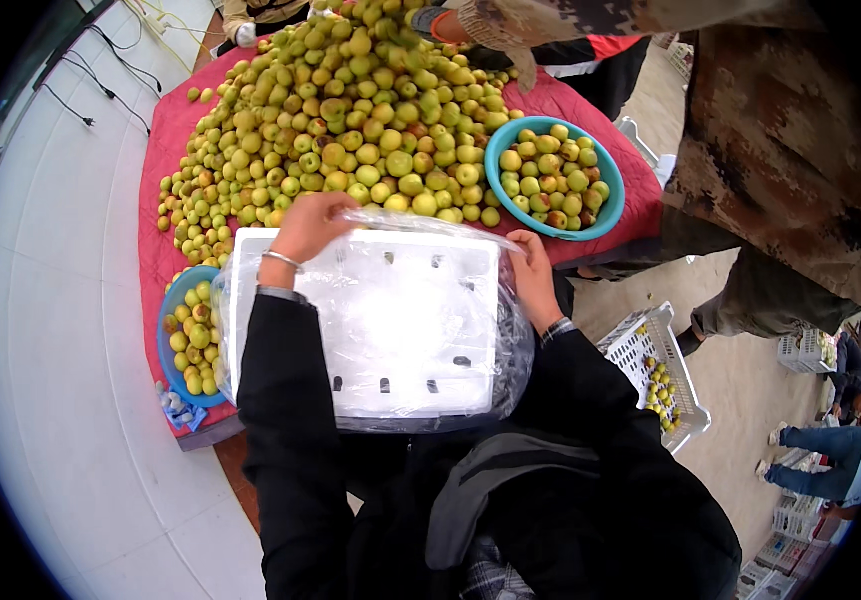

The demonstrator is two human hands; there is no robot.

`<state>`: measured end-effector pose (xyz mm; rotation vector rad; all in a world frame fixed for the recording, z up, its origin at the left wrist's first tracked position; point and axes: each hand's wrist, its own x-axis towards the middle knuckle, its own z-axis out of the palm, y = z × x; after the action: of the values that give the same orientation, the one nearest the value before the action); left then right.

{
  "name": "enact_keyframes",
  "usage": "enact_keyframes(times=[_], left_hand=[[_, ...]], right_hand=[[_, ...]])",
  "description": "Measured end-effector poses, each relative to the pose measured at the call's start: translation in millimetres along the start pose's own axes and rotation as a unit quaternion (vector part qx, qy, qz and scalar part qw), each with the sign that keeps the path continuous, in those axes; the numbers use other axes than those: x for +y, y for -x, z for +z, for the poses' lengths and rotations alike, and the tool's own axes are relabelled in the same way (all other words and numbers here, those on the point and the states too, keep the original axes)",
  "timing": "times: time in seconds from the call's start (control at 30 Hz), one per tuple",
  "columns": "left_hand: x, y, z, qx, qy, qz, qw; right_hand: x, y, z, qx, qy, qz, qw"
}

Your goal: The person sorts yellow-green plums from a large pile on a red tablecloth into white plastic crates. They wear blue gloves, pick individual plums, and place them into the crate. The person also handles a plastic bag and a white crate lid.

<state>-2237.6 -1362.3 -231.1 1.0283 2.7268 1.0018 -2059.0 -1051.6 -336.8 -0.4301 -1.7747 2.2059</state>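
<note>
Before me lies a white foam box (408,322) with several dark holes showing along its edges. Clear plastic film (513,352) surrounds it and bunches at its right side. My left hand (314,229) pinches the film near the box's far left corner. At the far right corner, my right hand (534,274) grips the same film, which stretches between both hands along the far edge. Just past the box rises a large heap of small yellow-green fruit (370,150), some with reddish-brown patches.
A turquoise basin (615,217) of fruit stands right, a blue basin (168,300) left, both on the red cloth (168,142). A person in camouflage (783,150) reaches over the heap from the right. A white plastic crate (693,405) holding some fruit is on the floor.
</note>
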Motion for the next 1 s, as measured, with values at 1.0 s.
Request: enact_keyframes(times=[1.0], left_hand=[[-83.6,70.8,-126.8,0.056,0.25,-0.245,0.935]], right_hand=[[7.7,-39.0,42.4,-0.103,-0.213,0.128,0.963]])
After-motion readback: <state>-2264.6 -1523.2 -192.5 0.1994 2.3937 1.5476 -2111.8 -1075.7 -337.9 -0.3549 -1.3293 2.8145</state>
